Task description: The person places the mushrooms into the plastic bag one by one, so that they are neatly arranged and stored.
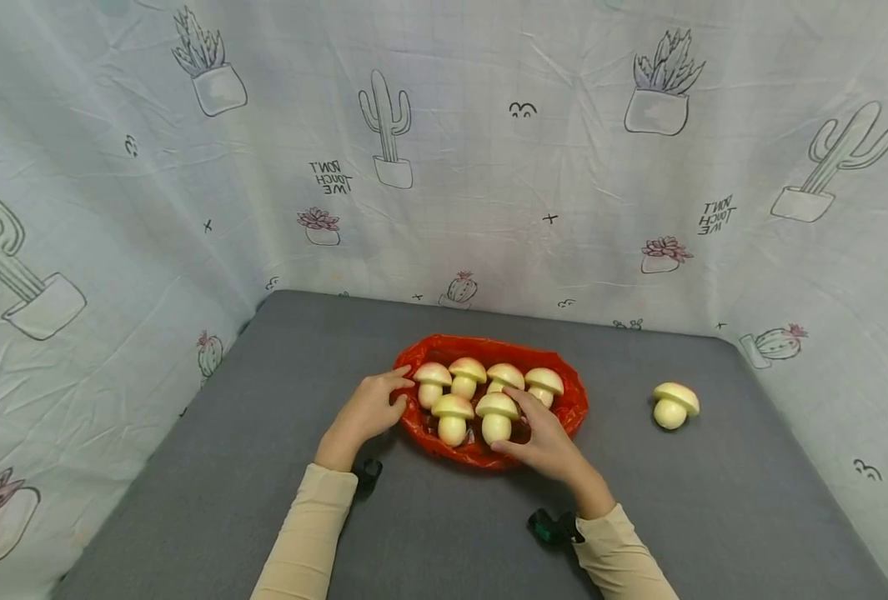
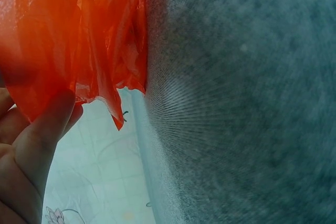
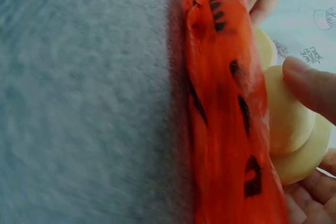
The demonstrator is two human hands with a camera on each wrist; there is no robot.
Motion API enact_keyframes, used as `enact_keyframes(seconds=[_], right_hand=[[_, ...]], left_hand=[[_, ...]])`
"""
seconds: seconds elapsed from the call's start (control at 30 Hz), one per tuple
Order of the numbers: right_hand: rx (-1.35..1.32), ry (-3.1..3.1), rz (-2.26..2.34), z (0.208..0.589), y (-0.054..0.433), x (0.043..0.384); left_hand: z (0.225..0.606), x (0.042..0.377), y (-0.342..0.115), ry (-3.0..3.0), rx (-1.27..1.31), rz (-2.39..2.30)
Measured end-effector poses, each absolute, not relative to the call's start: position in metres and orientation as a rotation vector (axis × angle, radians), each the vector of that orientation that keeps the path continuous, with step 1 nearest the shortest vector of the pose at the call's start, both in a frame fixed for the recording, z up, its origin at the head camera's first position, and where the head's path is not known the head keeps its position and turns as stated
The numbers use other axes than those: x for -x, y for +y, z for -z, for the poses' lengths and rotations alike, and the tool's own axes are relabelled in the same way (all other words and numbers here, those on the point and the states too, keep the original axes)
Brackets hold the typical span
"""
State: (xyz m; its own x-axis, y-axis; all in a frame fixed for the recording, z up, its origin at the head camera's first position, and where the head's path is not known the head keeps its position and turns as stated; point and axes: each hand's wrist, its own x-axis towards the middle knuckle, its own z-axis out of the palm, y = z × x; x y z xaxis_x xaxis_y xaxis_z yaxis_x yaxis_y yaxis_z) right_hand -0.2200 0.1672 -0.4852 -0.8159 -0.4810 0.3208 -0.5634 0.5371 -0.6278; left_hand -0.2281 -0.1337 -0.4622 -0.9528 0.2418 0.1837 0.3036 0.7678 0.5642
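A red plastic bag (image 1: 481,343) lies on the grey table, rolled open, with several pale yellow, pink-tinged mushrooms (image 1: 452,407) standing inside. At the bag's left side, my left hand (image 1: 368,408) pinches its rim; the left wrist view shows the thumb (image 2: 48,124) against the red plastic (image 2: 52,40). On the right, my right hand (image 1: 552,442) holds the front right mushroom (image 1: 497,425) between thumb and fingers. In the right wrist view, that mushroom (image 3: 289,114) rises above the bag's side (image 3: 226,129), its lower part touching or just behind the rim.
One more mushroom (image 1: 674,406) lies apart on the table to the right of the bag. A white cloth (image 1: 474,150) printed with cacti hangs behind and along both sides of the grey table (image 1: 263,467). Dark wrist straps (image 1: 552,528) sit at both sleeves.
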Motion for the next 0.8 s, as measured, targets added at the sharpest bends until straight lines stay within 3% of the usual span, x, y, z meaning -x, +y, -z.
enact_keyframes(seconds=[0.8], right_hand=[[-0.948, -2.701, -1.088, 0.4926, 0.1576, 0.2175]], left_hand=[[0.4612, 0.2273, -0.1318, -2.865, 0.427, 0.947]])
